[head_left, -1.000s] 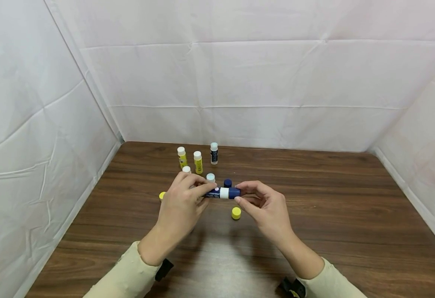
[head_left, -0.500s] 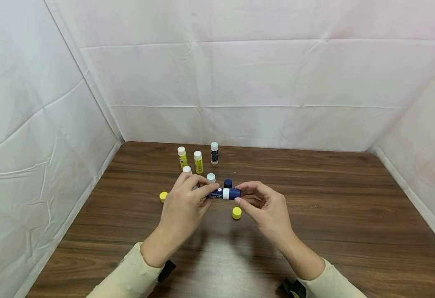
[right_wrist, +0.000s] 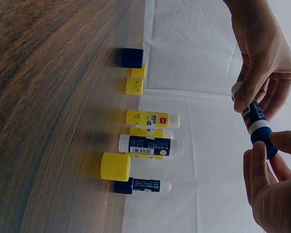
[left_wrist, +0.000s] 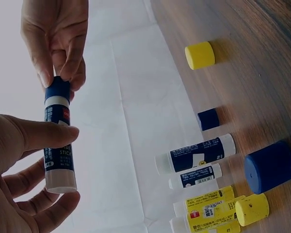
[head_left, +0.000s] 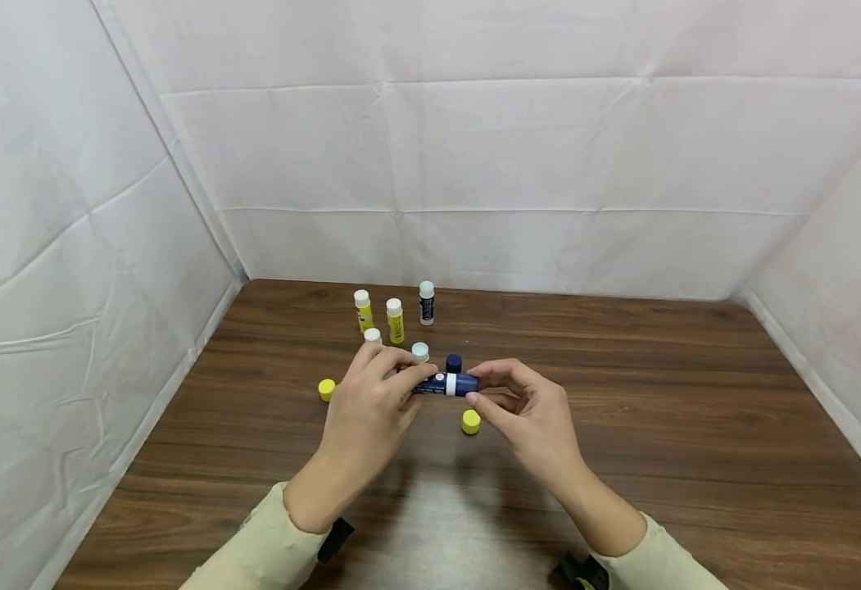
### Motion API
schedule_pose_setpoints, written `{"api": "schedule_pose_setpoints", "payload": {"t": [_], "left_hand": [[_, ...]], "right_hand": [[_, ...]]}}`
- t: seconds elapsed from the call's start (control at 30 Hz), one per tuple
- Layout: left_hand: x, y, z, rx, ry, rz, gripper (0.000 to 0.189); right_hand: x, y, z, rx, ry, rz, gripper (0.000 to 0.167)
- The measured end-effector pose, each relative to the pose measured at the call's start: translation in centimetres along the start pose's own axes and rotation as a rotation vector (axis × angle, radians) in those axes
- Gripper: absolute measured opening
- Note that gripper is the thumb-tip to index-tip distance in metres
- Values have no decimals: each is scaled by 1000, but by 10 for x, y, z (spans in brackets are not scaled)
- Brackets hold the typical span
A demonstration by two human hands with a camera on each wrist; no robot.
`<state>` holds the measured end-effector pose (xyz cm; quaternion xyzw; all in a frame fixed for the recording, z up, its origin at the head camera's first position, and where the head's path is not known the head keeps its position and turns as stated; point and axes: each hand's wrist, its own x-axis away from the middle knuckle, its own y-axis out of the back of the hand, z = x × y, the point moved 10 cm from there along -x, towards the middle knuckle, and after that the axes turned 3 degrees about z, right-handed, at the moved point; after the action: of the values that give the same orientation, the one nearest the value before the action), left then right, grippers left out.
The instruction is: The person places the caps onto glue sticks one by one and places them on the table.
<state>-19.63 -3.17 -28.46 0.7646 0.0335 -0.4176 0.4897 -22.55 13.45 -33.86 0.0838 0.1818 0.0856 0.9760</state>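
Above the table, a navy glue stick (head_left: 430,383) lies sideways between both hands. Its barrel is gripped by my left hand (head_left: 367,406), the thumb along the printed label in the left wrist view. With thumb and fingertips, my right hand (head_left: 529,414) pinches the blue cap (left_wrist: 57,88) at the other end. A white band (left_wrist: 57,101) shows between cap and label. Behind the hands, yellow glue sticks (head_left: 396,321) and a navy glue stick (head_left: 427,303) stand upright with pale tops. Another navy glue stick (right_wrist: 144,145) stands nearer, partly covered by the left hand in the head view.
On the brown wooden table (head_left: 659,410) sit loose caps: a yellow cap (head_left: 470,422) in front of the hands, a yellow cap (head_left: 326,390) at left, a navy cap (head_left: 454,362) just behind the held stick. White sheeting (head_left: 511,164) walls the back and sides.
My left hand has shifted slightly right with the glue stick's barrel. The white band beside the cap looks narrower than before. My right hand stays almost where it was.
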Motion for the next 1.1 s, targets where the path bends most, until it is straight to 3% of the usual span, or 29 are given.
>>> {"api": "schedule_pose_setpoints", "payload": {"t": [0.63, 1.1], "left_hand": [[2, 0, -2, -17, -6, -25, 29], [3, 0, -4, -17, -13, -43, 29]], "right_hand": [[0, -3, -2, -8, 24, 18, 22], [1, -2, -3, -10, -6, 7, 24]]}}
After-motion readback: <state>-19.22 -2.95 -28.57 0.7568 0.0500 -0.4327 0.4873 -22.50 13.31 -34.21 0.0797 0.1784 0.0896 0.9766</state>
